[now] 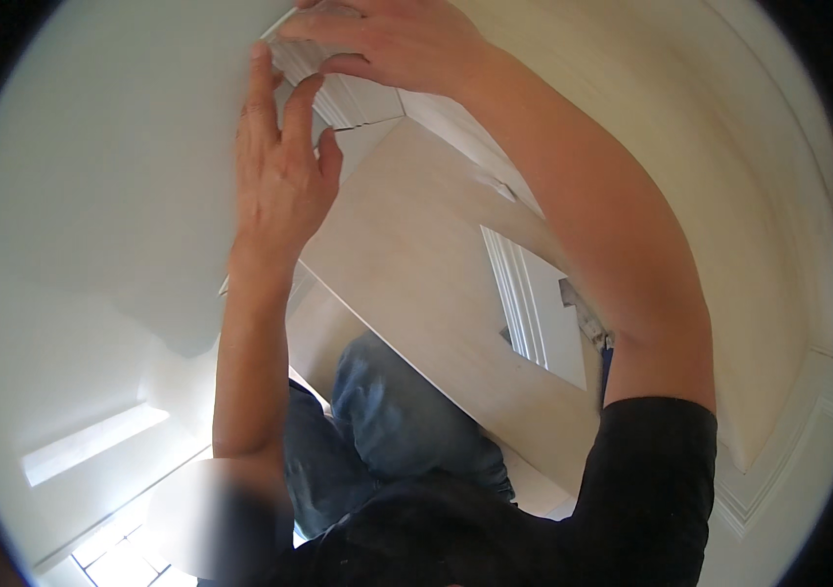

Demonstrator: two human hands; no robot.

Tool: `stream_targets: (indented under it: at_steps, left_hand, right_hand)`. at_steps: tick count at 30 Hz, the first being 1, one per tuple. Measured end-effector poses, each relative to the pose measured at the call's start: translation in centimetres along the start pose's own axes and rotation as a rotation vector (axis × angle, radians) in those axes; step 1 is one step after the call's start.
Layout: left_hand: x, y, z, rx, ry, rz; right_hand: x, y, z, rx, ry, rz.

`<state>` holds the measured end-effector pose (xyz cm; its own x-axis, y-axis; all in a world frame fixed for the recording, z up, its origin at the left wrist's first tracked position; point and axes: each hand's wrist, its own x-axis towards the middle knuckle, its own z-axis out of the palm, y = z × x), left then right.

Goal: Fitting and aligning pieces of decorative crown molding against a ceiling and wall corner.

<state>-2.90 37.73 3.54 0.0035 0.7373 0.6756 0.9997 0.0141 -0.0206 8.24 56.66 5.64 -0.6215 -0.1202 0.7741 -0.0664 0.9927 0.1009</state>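
Note:
Both my hands are raised at a short piece of white ridged trim (343,98) in the upper corner, where the walls meet. My left hand (284,161) has its fingers spread, with the fingertips at the trim's left edge. From the right, my right hand (397,44) reaches over the upper part of the trim, fingers stretched out and thumb apart. The picture's upper edge cuts off part of that hand. Below them, another angled piece of white ridged trim (539,308) lies on a beige board (387,215).
Small grey scraps (587,323) lie beside the loose trim. A small white object (499,188) is near the board's far edge. A pale wall (103,215) rises at left, a cream surface (710,176) at right. My jeans-clad knee (406,411) is close to the board's front edge.

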Motion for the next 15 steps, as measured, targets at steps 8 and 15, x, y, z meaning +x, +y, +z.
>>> stream_targets:
  at_steps: [8, 15]
  left_hand:
    - [0.2, 1.0, -8.5, -0.475, 0.158, -0.001]
    - [-1.2, -1.6, -18.0, -0.718, 0.2, 0.151]
  right_hand:
    - [-1.2, -0.7, 0.1, -0.12, -0.107, 0.079]
    - [0.2, -0.2, 0.3, -0.148, -0.243, 0.154]
